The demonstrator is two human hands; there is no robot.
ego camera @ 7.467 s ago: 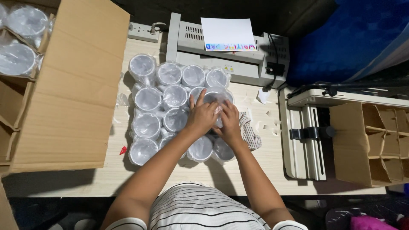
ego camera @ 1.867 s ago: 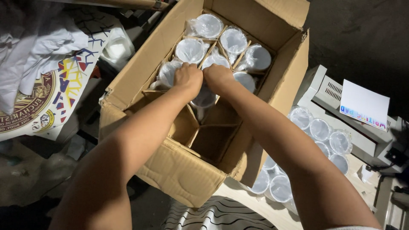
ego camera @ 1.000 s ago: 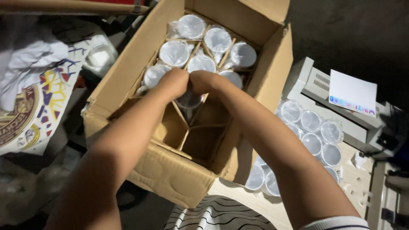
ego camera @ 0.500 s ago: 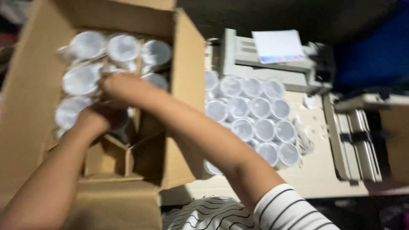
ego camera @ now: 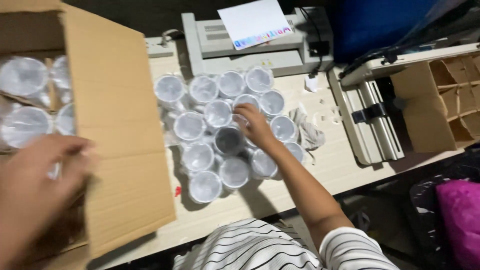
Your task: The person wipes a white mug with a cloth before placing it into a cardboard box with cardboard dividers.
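A person's right hand [ego camera: 256, 127] reaches into a cluster of plastic-wrapped white cups [ego camera: 218, 112] standing on the pale table [ego camera: 345, 170]; every cup stands upright, long axis vertical, mouth turned up toward the head camera, so that only round rims show. About fifteen cups can be counted in the cluster, packed rim to rim in rough rows; the exact number is unsure, since the hand covers part of the middle. The fingers [ego camera: 243, 111] rest curled over the rim of one cup in the centre; whether they grip it or merely touch it cannot be told. One cup beside the hand, just left of it, looks darker inside than the others [ego camera: 229, 140]. Left of the cluster stands a cardboard box [ego camera: 120, 130], its broad flap lying toward the cups; four more wrapped cups [ego camera: 22, 75] show inside it, cut off by the frame edge. The left hand [ego camera: 37, 180] hangs over the box's near corner, large and blurred; whether its fingers are open or shut cannot be made out. Behind the cluster sits a grey machine [ego camera: 255, 47] with a single white sheet [ego camera: 255, 22] on top; right of the cluster lies a paper trimmer [ego camera: 372, 117], and beyond that a second, divided carton [ego camera: 445, 100], partly out of view.
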